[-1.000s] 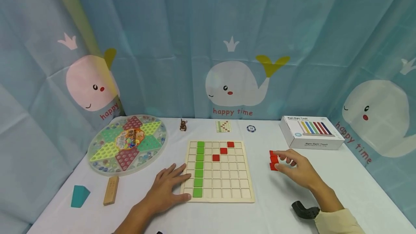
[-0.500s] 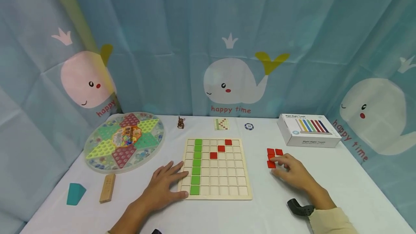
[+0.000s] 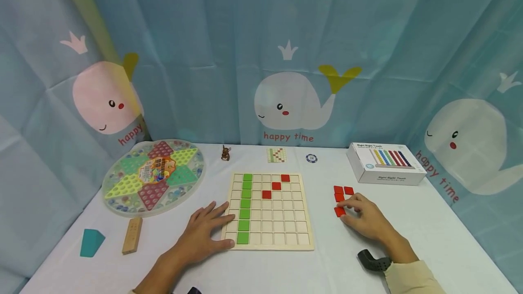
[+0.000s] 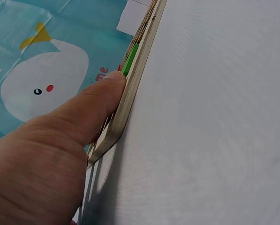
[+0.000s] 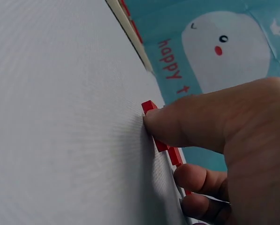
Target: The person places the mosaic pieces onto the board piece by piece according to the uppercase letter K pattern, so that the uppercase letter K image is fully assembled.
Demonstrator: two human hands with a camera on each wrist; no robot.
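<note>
Both hands rest on the white worktop [image 3: 429, 230]. The left hand [image 3: 204, 232] lies flat with fingers spread, its thumb pressed against the left edge of the wooden grid board [image 3: 267, 212], holding nothing. The right hand [image 3: 365, 217] is curled over a small cluster of red tiles [image 3: 340, 196], thumb tip against one tile's edge; whether it has pinched one I cannot tell. On the board, green tiles [image 3: 245, 205] fill one column and three red ones run diagonally. Behind, the whale curtain [image 3: 294, 103] reads "happy time". A white box [image 3: 386, 164] shows coloured rods; its lettering is too small to read. A round marble game board [image 3: 153, 178] sits far left.
</note>
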